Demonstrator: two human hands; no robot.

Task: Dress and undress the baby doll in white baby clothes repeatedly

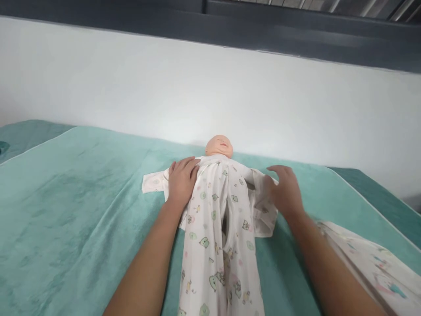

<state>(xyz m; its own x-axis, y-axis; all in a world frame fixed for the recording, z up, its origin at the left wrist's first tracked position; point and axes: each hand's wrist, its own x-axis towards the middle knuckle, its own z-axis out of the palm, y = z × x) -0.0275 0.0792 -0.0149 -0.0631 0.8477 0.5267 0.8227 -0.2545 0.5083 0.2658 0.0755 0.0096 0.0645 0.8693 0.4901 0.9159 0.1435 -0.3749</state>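
Observation:
A baby doll (219,145) lies on its back, its head toward the wall. White baby pants (213,237) printed with green animals are spread over its front, from the chest down toward me. Beneath them is a white baby top (153,181), its sleeves out to both sides. My left hand (183,180) rests flat along the left side of the clothes near the shoulder, fingers stretched. Over the right sleeve, my right hand (285,188) is slightly blurred, with thumb and fingers apart and nothing visible between them. Whether it touches the sleeve I cannot tell.
A teal plush blanket (82,210) with pale edging covers the surface. At the lower right lies a folded white printed cloth (378,263). A white wall (210,87) stands behind the doll's head, topped by a dark ledge (230,26).

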